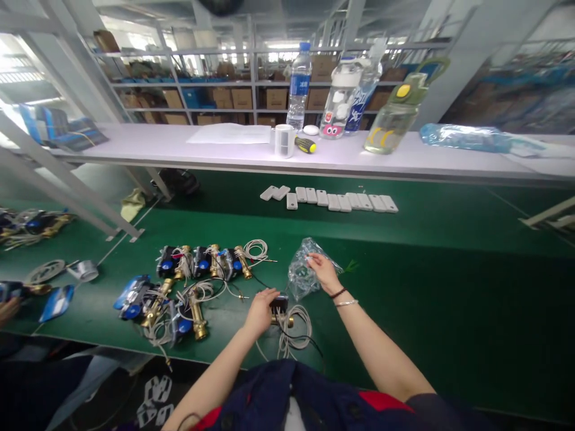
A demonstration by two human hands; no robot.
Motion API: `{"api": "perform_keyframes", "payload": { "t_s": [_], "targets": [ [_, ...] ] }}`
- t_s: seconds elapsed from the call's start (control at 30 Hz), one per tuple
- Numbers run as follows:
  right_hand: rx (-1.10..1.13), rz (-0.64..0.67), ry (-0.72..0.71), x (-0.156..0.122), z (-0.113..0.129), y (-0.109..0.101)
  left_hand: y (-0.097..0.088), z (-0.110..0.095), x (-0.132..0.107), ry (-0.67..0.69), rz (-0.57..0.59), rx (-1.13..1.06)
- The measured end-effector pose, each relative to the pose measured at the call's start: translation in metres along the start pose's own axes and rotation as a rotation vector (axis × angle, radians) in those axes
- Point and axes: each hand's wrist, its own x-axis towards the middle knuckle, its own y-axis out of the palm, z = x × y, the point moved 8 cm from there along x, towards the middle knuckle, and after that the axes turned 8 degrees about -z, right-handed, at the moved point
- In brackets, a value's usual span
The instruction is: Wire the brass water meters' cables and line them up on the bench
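Note:
My left hand (260,312) is closed on the dark body of a meter (279,303) with a brass pipe fitting, near the front of the bench. A coil of grey cable (300,335) lies against that meter. Over a clear plastic bag (302,276), the fingers of my right hand (324,272) are pinched together. Something small and pale may be between the fingertips, too small to name. Several more meters (202,261) with blue caps, brass fittings and coiled cables stand to the left of my left hand.
A row of white plastic covers (321,197) lies under the shelf (242,152). On the shelf are bottles (299,90), a tape roll (284,142) and a yellow-black screwdriver (305,145). At far left, another person's hand (9,310) is by a meter.

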Motion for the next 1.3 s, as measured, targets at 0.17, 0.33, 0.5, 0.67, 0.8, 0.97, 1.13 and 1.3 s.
{"api": "perform_keyframes", "payload": {
  "t_s": [0.17,0.33,0.5,0.67,0.8,0.97,1.13,1.3],
  "targets": [
    [0.274,0.139,0.008,-0.062,0.052,0.018,-0.068,-0.068,-0.002,0.183,-0.394,-0.225],
    [0.555,0.284,0.136,-0.108,0.084,0.033,-0.077,-0.09,-0.005,0.123,-0.239,-0.452],
    [0.553,0.182,0.165,-0.117,0.073,0.01,-0.09,-0.064,-0.024,0.022,-0.261,-0.409],
    [0.099,0.046,-0.037,-0.127,0.062,-0.002,-0.091,-0.06,-0.043,0.059,-0.199,-0.309],
    [-0.09,0.255,-0.312,-0.156,0.091,0.042,-0.079,-0.069,-0.049,0.105,-0.115,-0.276],
    [-0.135,0.478,-0.205,-0.174,0.084,0.072,-0.083,-0.057,-0.054,-0.02,-0.096,-0.292],
    [-0.173,0.361,-0.083,-0.159,0.053,0.05,-0.081,-0.031,-0.065,-0.23,-0.054,-0.339],
    [0.118,0.008,-0.02,-0.136,0.043,0.01,-0.072,-0.017,-0.071,-0.282,-0.044,-0.396]
  ]
}}
